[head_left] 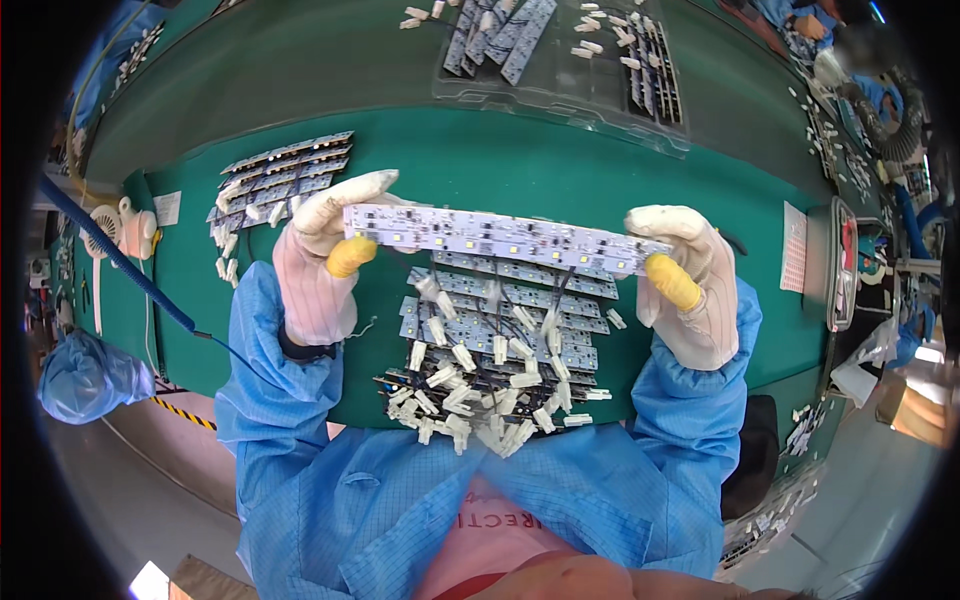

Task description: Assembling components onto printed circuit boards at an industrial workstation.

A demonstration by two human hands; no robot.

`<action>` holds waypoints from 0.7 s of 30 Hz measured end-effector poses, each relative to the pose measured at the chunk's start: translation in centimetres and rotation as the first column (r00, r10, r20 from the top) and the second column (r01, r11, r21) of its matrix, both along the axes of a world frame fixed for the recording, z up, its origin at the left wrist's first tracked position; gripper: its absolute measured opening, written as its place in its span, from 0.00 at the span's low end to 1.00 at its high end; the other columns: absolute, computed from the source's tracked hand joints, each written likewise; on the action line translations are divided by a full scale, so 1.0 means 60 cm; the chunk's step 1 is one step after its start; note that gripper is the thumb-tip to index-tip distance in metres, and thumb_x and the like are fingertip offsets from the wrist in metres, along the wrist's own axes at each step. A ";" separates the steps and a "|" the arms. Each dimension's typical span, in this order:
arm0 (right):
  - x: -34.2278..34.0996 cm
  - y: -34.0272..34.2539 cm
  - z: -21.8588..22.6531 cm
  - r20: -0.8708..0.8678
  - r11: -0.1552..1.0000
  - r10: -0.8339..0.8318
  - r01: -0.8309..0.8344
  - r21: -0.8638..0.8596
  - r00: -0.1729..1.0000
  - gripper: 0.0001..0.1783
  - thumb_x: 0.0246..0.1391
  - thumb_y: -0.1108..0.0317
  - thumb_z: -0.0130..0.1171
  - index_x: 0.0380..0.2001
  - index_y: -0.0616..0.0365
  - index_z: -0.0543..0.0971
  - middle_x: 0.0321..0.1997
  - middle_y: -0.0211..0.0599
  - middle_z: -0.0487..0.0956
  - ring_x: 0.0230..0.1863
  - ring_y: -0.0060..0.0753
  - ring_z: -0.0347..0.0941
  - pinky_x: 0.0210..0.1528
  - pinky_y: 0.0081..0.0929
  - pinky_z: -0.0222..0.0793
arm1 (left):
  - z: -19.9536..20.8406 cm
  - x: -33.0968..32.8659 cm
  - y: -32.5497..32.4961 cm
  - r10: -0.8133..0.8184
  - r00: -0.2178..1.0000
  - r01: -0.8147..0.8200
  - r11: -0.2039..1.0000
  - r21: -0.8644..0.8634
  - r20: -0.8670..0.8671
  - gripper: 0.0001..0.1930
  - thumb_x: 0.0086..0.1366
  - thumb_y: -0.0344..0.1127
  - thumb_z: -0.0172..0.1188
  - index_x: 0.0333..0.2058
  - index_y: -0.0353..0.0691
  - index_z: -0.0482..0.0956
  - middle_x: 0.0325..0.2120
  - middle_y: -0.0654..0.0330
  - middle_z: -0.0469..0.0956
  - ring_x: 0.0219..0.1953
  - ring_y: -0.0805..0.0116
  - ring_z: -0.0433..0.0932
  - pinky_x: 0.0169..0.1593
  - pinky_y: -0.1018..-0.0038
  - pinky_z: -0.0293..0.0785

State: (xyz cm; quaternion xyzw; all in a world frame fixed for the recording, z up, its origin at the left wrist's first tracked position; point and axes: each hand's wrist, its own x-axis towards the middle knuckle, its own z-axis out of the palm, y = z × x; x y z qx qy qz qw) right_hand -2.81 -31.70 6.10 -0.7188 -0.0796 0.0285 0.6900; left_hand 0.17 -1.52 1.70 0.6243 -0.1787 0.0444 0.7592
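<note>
1. Across the centre of the frame, a long white circuit board (500, 238) runs almost level, its right end slightly lower than its left; small yellowish squares and dark components dot the face turned to the camera.
2. Left of centre, the gloved left hand (320, 250) grips the board's left end narrowly, its yellow-covered thumb on the near face and its fingers behind the upper edge.
3. Right of centre, the gloved right hand (695, 285) pinches the opposite end the same way, its own yellow-covered thumb near the lower corner; how far its fingers reach behind the board cannot be told.
4. Below the held board, at lower centre, a pile of similar boards (470, 328) lies in overlapping rows, with dark wires and many white connectors (462, 392) crowding its near side.
5. Upper left of centre, a second group of boards (290, 168) lies in slanted rows on the green work surface (700, 190), more white connectors at its left and lower edges.
6. At the top of the frame, a clear plastic tray (560, 106) holds further boards, some lying at angles on the left, others standing close together on the right.
7. Toward the left edge are a small white fan (135, 230) and a blue hose (120, 260) slanting down toward the left sleeve (275, 335).
8. Near the right side, a printed sheet (793, 248) lies beside a metal-edged case (840, 265).
9. In the top right corner, part of another person's hand (810, 26) shows.
</note>
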 end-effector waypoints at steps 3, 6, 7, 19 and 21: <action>-0.006 0.007 0.013 -0.162 0.996 -0.002 0.016 0.084 0.987 0.20 0.51 0.62 0.62 0.44 0.62 0.74 0.27 0.33 0.76 0.18 0.15 0.65 0.20 0.14 0.57 | 0.000 -0.002 0.007 -0.029 0.997 0.032 0.998 0.049 -0.066 0.25 0.61 0.41 0.60 0.51 0.28 0.69 0.36 0.51 0.78 0.36 0.67 0.78 0.43 0.73 0.73; -0.004 0.008 0.016 -0.180 0.996 0.004 0.013 0.088 0.984 0.21 0.51 0.62 0.62 0.45 0.63 0.74 0.28 0.35 0.76 0.18 0.16 0.65 0.20 0.14 0.58 | -0.011 0.007 0.000 0.020 0.999 -0.023 0.997 0.068 0.050 0.26 0.61 0.44 0.60 0.51 0.29 0.69 0.36 0.52 0.78 0.36 0.68 0.77 0.42 0.75 0.73; -0.006 0.004 0.019 -0.187 0.997 0.029 -0.016 0.072 0.982 0.22 0.51 0.62 0.62 0.46 0.62 0.74 0.29 0.34 0.77 0.18 0.16 0.66 0.21 0.14 0.59 | -0.011 0.006 -0.002 0.048 0.997 -0.052 0.995 0.081 0.053 0.26 0.61 0.44 0.60 0.51 0.29 0.69 0.36 0.52 0.78 0.35 0.68 0.77 0.42 0.75 0.73; 0.000 -0.012 0.010 -0.104 0.963 0.176 -0.149 0.225 0.979 0.34 0.52 0.49 0.60 0.49 0.71 0.69 0.28 0.38 0.79 0.16 0.17 0.69 0.23 0.10 0.64 | -0.005 0.018 0.004 0.190 0.982 -0.176 0.867 0.466 0.017 0.21 0.67 0.46 0.52 0.48 0.33 0.73 0.38 0.56 0.79 0.35 0.72 0.78 0.44 0.76 0.71; -0.002 -0.011 0.016 -0.169 0.961 0.180 -0.136 0.242 0.969 0.32 0.52 0.53 0.60 0.49 0.71 0.69 0.33 0.41 0.79 0.16 0.17 0.69 0.21 0.10 0.63 | -0.009 0.016 0.000 0.194 0.981 -0.172 0.913 0.369 -0.022 0.21 0.66 0.45 0.53 0.49 0.33 0.73 0.39 0.55 0.79 0.35 0.72 0.78 0.43 0.76 0.72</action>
